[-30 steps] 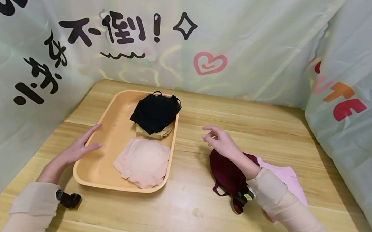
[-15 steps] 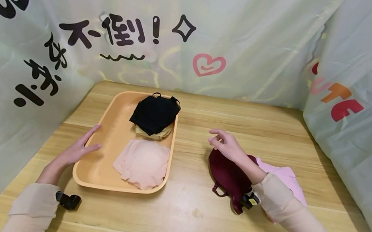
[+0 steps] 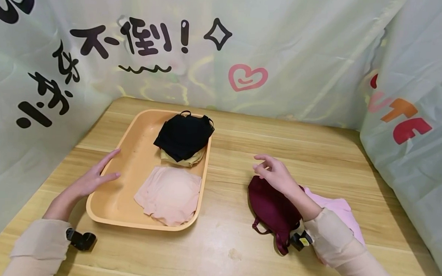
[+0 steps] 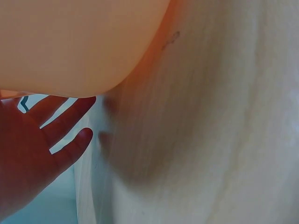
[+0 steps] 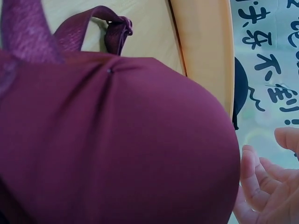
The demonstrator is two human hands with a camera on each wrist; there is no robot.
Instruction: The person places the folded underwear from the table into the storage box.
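My left hand (image 3: 89, 181) is at the left rim of an orange plastic tray (image 3: 129, 150), thumb over the rim and fingers spread along the outside. In the left wrist view its fingers (image 4: 70, 121) reach out straight beside the tray wall (image 4: 70, 46). Above the far end of a burgundy bra (image 3: 270, 206) hangs my right hand (image 3: 276, 175), its fingers loosely bent around nothing. The right wrist view shows the bra's smooth cup (image 5: 173, 130) and strap (image 5: 79, 28) up close. Under the right forearm, a pink garment (image 3: 336, 209) lies partly hidden beside the bra.
Inside the tray, a folded black bra (image 3: 185, 136) with thin straps tops a folded tan garment (image 3: 188, 160). A pale pink bra (image 3: 170, 193) lies nearer. Printed cloth (image 3: 295, 54) encloses the back and sides of the wooden table (image 3: 231, 245).
The right hand has shifted a little to the right above the burgundy bra, uncovering more of it. The left hand stays at the tray's rim.
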